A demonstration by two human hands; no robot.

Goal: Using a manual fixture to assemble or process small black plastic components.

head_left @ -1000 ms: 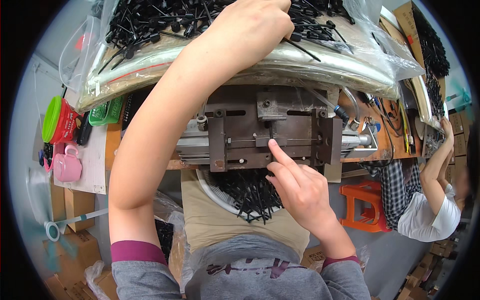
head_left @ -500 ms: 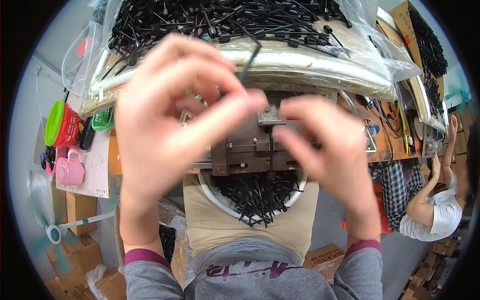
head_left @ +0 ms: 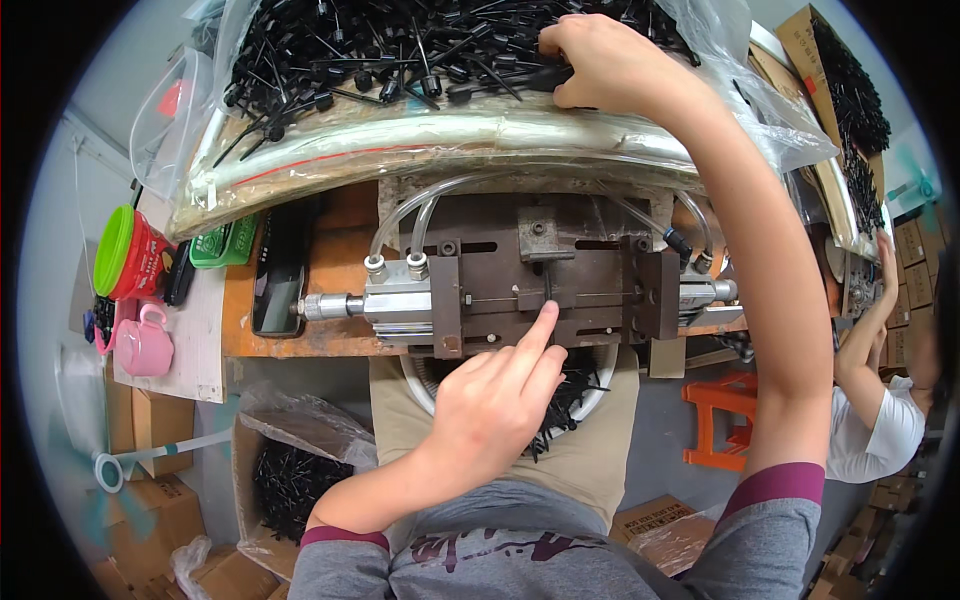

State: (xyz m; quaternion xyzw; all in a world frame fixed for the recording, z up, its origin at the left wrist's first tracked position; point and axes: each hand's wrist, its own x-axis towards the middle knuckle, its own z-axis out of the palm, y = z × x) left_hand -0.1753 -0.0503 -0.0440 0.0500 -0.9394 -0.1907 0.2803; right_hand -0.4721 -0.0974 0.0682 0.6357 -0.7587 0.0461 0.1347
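Note:
My left hand (head_left: 490, 405) is over the near side of a brown metal fixture (head_left: 490, 265). Its index finger is stretched out, the tip on a thin black rod (head_left: 548, 281) below a small metal block (head_left: 540, 236); the other fingers are partly bent. At the far side, my right hand (head_left: 615, 65) reaches into a heap of black rods with cylindrical ends (head_left: 340, 50). Thumb and fingers are apart around some of the heap, and I see nothing lifted. A round white-rimmed container (head_left: 418, 392) on my lap holds more black rods (head_left: 575, 395).
Pneumatic cylinders with clear hoses flank the fixture, one at the left (head_left: 400, 305). Left of it lie a black phone (head_left: 280, 270), a green basket (head_left: 225, 243) and a pink cup (head_left: 143, 345). An orange stool (head_left: 720, 410) stands right; another person (head_left: 880, 420) sits beyond.
My left hand has come down and nearer, onto the fixture. My right hand has gone from beside the fixture to the far heap. The dark rod seen near my left hand is gone from there.

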